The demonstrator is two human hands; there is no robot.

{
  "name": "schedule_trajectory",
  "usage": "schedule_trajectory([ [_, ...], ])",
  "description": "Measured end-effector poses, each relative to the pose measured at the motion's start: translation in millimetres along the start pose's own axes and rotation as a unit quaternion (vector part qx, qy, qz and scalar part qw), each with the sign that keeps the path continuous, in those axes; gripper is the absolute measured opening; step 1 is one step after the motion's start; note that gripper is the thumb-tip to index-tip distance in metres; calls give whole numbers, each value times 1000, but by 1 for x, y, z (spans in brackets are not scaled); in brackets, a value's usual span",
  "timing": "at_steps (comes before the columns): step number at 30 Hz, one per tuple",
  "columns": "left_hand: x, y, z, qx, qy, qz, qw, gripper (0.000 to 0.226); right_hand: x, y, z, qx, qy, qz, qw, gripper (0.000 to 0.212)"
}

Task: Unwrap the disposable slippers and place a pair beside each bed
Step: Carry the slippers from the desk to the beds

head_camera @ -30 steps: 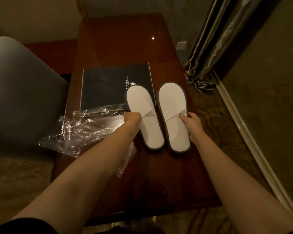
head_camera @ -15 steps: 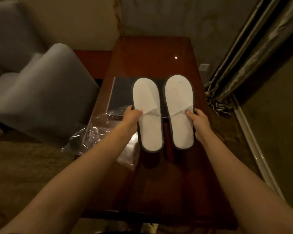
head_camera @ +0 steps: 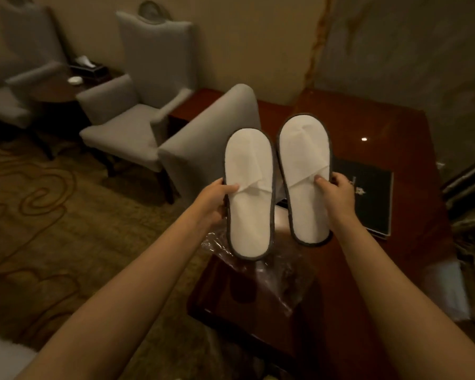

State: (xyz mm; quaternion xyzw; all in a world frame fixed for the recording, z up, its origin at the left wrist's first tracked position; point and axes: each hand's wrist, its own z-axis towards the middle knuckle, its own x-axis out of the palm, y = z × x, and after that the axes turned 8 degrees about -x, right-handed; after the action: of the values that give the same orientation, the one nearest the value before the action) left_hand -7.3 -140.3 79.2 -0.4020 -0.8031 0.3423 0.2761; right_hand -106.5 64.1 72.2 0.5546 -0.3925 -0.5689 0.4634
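1. Two white slippers with dark edging are held up in the air above the wooden table (head_camera: 395, 127), side by side, toes pointing away.
2. The left hand (head_camera: 213, 200) is closed on the left slipper (head_camera: 248, 193), thumb on top by the strap.
3. The right hand (head_camera: 337, 192) grips the right slipper (head_camera: 303, 176) the same way.
4. Clear plastic wrapping (head_camera: 261, 275) lies crumpled on the table below; a dark folder (head_camera: 373, 204) sits to the right.
5. A grey chair (head_camera: 203, 149) stands just beside the table.
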Motion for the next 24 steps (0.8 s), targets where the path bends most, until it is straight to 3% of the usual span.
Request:
schedule_trajectory([
  [4, -46, -11, -8, 30, 27, -28, 999, 22, 38, 28, -17, -37, -28, -1, 999, 28],
  [12, -136, -40, -19, 70, 40, -78, 994, 40, 91, 96, -29, -58, -113, 46, 991, 29],
  [17, -189, -52, -26, 94, 52, -110, 988, 40, 141, 121, -44, -96, -58, 45, 993, 19],
  [21, -240, -57, -28, 91, 17, -130, 987, 44, 209, 127, -66, -101, 3, 59, 993, 17],
  [24, -287, -61, -30, 95, -19, -156, 983, 42, 265, 132, -76, -89, 52, 86, 991, 27],
])
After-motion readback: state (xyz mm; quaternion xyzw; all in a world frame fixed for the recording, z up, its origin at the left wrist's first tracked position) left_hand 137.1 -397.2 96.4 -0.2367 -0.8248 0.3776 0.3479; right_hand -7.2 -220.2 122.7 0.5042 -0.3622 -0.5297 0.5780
